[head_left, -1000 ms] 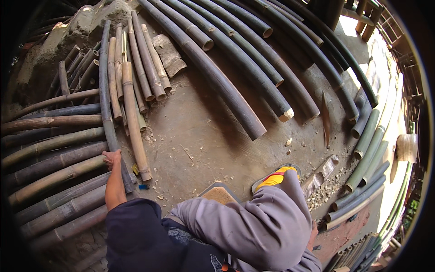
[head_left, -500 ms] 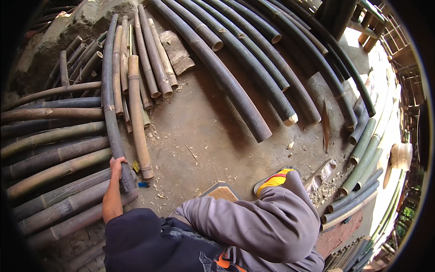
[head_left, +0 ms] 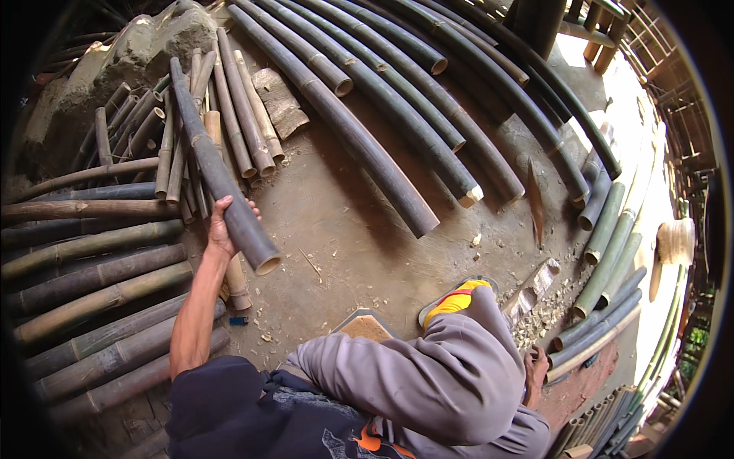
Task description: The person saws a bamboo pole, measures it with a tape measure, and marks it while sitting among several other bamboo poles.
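My left hand (head_left: 222, 229) is wrapped round a dark bamboo pole (head_left: 213, 165) close to its near end. That end is raised and turned inward, so its pale hollow cut faces me. The far part of the pole crosses over a bundle of thinner tan bamboo poles (head_left: 243, 115). Beyond my bent right knee, my right hand (head_left: 536, 372) shows partly, low beside the ends of some dark bamboo poles (head_left: 600, 330). Its fingers look bent, but the trouser leg hides part of the hand, and what it touches is unclear.
Long dark bamboo poles (head_left: 359, 138) lie in a row ahead, and more poles (head_left: 99, 268) are stacked at left. Green poles (head_left: 612, 229) lie at right. A small blue object (head_left: 239, 321) and wood chips (head_left: 535, 325) are on the floor (head_left: 344, 260), near my yellow-socked foot (head_left: 459, 301).
My left hand has lifted the bamboo pole's near end and swung it to the right, away from the left stack. My right hand has come into view beside my knee.
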`<state>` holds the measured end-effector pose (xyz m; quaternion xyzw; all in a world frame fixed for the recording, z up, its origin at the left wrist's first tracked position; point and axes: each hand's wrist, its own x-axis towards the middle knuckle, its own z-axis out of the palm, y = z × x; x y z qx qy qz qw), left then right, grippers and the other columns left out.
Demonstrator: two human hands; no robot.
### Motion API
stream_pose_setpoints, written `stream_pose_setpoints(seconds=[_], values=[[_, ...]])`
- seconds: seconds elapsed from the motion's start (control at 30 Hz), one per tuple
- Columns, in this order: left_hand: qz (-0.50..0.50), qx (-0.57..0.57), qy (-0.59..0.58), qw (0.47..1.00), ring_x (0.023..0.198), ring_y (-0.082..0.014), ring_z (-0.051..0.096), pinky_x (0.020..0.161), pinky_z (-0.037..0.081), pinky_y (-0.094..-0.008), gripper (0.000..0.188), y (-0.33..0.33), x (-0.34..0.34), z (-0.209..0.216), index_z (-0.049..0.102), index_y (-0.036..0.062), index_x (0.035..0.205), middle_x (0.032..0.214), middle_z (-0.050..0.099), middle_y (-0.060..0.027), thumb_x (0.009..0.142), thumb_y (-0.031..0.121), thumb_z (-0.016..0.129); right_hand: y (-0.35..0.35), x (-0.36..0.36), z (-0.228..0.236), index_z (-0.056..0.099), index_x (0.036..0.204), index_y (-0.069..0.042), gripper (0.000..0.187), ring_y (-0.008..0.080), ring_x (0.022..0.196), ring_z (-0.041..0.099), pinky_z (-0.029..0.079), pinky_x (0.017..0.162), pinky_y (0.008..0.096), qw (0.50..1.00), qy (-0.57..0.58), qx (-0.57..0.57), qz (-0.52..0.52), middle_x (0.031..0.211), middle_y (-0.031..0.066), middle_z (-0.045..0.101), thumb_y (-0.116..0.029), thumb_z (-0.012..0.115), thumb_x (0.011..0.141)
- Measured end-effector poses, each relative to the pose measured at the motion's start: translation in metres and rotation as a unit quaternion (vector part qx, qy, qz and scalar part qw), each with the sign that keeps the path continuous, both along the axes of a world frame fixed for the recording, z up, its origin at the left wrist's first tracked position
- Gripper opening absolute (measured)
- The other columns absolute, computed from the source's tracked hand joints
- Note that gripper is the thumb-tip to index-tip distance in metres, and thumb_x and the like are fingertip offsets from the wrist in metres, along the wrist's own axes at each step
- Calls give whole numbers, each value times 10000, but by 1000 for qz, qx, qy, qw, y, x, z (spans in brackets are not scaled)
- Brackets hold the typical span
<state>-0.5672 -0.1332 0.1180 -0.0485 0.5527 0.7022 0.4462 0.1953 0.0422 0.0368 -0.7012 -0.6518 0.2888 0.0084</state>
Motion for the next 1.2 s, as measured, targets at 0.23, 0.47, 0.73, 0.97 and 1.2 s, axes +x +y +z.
stream_pose_setpoints(seconds=[0.23,0.47,0.73,0.97,1.2], values=[[66,-50,-21,996,807,-242,589,850,510,-419,514,114,55,-100,529,28,1029,917,575,-91,679,297,791,33,-1,30,591,1168,-43,335,193,761,616,497,673,323,998,35,56,13,858,121,657,-95,616,838],[140,-135,48,980,772,-214,578,749,520,-422,361,123,134,-133,602,-2,862,875,585,-85,643,206,800,56,-23,54,593,1176,-35,334,170,771,635,519,689,304,997,74,19,-12,866,123,677,-82,611,846],[49,-35,-77,995,703,-240,636,694,562,-422,335,155,229,-126,578,26,907,791,621,-110,680,205,746,97,-116,100,587,1197,-27,357,169,762,639,527,687,289,982,141,-39,122,860,107,669,-98,626,849],[-40,20,-150,988,842,-204,614,813,518,-353,368,183,306,-81,597,35,960,879,624,-92,705,253,748,95,-233,127,368,1419,-77,852,331,1191,517,438,993,424,911,172,-218,306,1296,212,515,-436,754,750],[-286,-43,-133,948,852,-178,608,805,494,-314,447,170,304,-55,615,40,1054,968,636,-58,767,360,739,83,-258,100,382,1308,-20,816,423,1006,593,462,896,448,923,111,-196,310,1075,289,593,-296,754,636]])
